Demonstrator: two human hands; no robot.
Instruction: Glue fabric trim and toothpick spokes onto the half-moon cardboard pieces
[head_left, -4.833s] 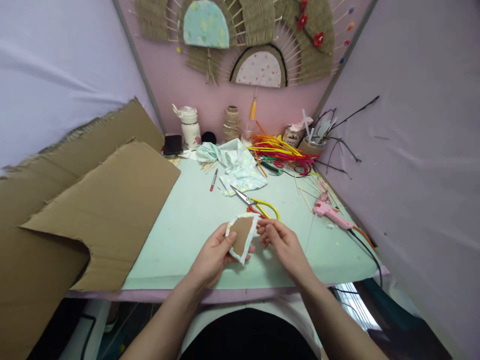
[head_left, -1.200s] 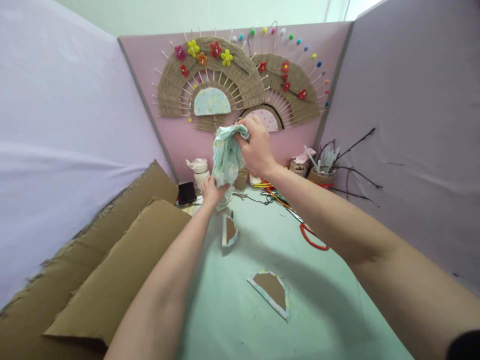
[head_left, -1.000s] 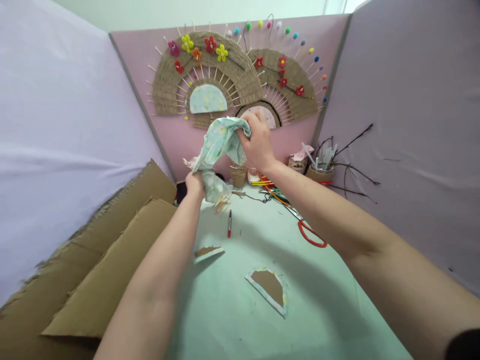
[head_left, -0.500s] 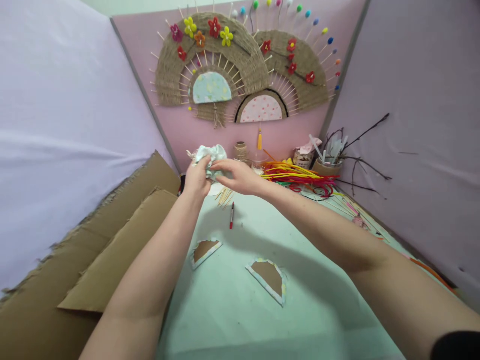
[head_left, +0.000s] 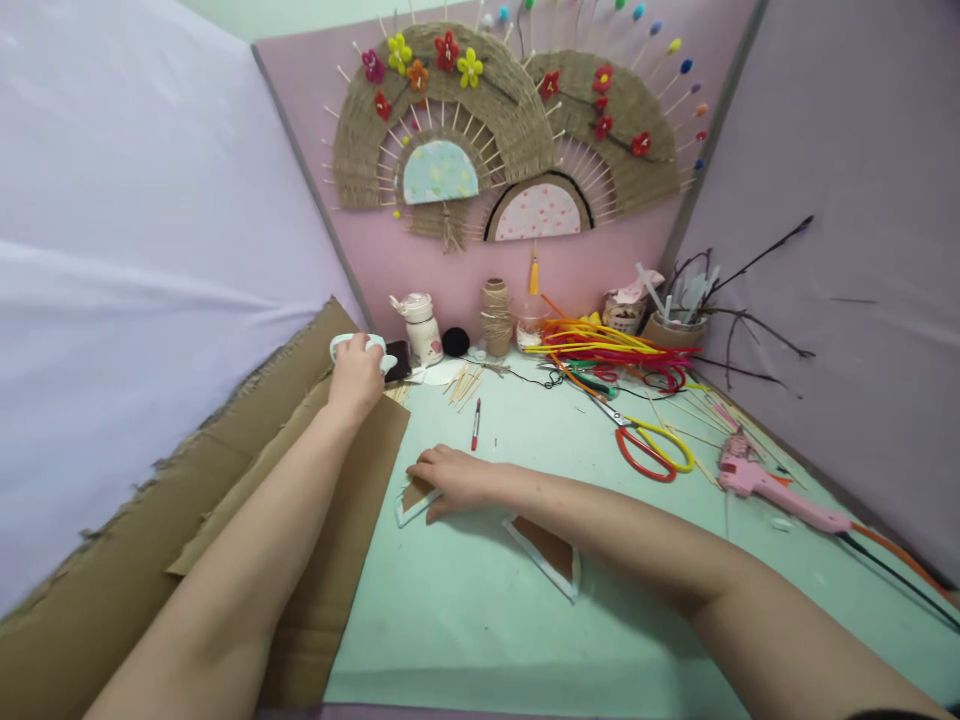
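Covering the left side, brown cardboard point(head_left: 367, 500) lies in stiff, flat sheets, one with a ragged, torn edge. Above it shows a pale green cloth point(head_left: 342, 346), soft and crumpled into a small bundle, just beside the flat black phone point(head_left: 398, 360). On the smooth, pale green table point(head_left: 420, 620) lies the left piece point(head_left: 416, 493), brown card with a pale cloth rim, partly hidden. Farther back stands the white bottle point(head_left: 421, 328), rounded and lidded. Thin, straight sticks point(head_left: 465, 385) lie in a loose spread, and nearer me is a slim pen point(head_left: 476, 424) with a red end. Rough twine point(head_left: 496, 317) stands wound on its spool. The right piece point(head_left: 546, 545) has a straight near edge bound in cloth; my forearm covers part of it. Past it come fuzzy red and yellow stems point(head_left: 607, 340) in a tangled heap, then scissors point(head_left: 619, 419) with red and yellow loops, dark crooked twigs point(head_left: 772, 245), and a pink plastic glue gun point(head_left: 780, 494).

As for my grip, my left hand point(head_left: 356, 385) is curled tight around the cloth, which bulges out on both sides of my knuckles. My right hand point(head_left: 454, 478) is palm down over the left piece, thumb well apart from the fingers; I cannot tell how firmly it touches.
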